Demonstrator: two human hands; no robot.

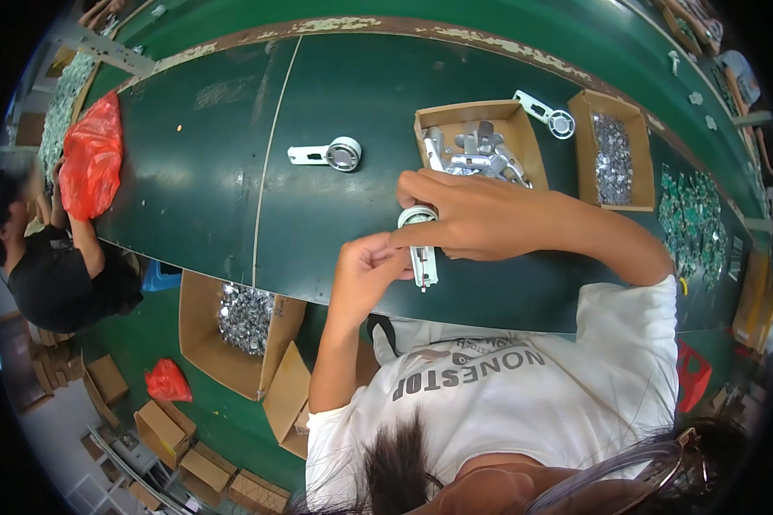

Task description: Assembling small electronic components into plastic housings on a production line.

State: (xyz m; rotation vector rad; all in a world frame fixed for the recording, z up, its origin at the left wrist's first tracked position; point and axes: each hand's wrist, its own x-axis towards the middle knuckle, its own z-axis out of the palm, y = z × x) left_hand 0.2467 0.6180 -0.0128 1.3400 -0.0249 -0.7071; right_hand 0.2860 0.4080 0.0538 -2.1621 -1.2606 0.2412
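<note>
Close to my body, over the near edge of the table, I hold a pale plastic piece with a round head and a straight handle, like a small handheld fan housing (424, 268). My left hand (365, 273) is closed at the left side of its handle, fingertips pinched. From the right, my right hand (481, 216) reaches across and grips the round head; its fingers hide part of it. Small inner parts show along the handle. A similar fan housing (342, 154) lies on the table to the left, and another fan housing (560, 124) lies beyond the boxes.
An open carton (534, 154) of silvery curved pieces stands just past my right hand. Beside it is a carton (642, 176) of small shiny parts. Green circuit boards (691, 210) are heaped at right. Left, a person handles a red bag (92, 159); below, a carton (206, 343) holds metallic parts.
</note>
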